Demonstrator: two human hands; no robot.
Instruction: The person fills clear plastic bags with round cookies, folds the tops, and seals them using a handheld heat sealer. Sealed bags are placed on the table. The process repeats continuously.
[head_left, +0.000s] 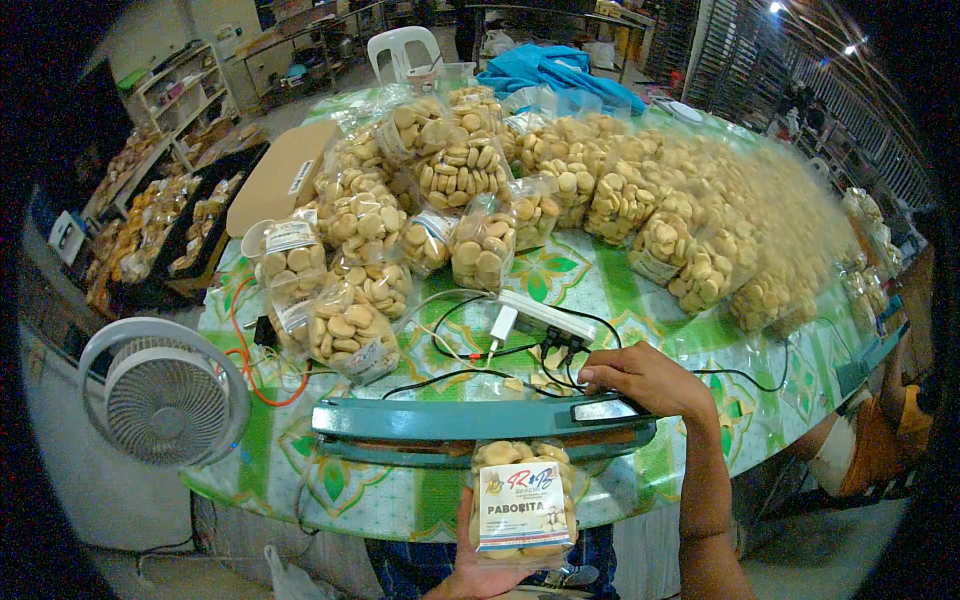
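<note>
One clear bag of small round biscuits (522,495) stood upright nearest the person, its top tucked between the bars of the teal heat sealer (480,420) at the table's near edge. The left hand (478,570) cupped it from below, fingers wrapped round its base; the right hand (645,383) pressed down on the sealer's arm, fingers curled over its end. The bag looked light but fragile: thin, slippery film around brittle biscuits, so it was probably best supported under the base, as here, not squeezed at the sides. A white rectangular label with a blue band and red-and-blue lettering covered its front.

Behind the sealer, a white power strip (545,315) and black cables lay on the green patterned tablecloth (600,285). Left of the table stood a white fan (160,392). Farther back, many filled biscuit bags (460,170) were heaped across the table, several showing small white labels. A flat brown cardboard box (280,175) lay at the left, and a white plastic chair (402,50) stood beyond.
</note>
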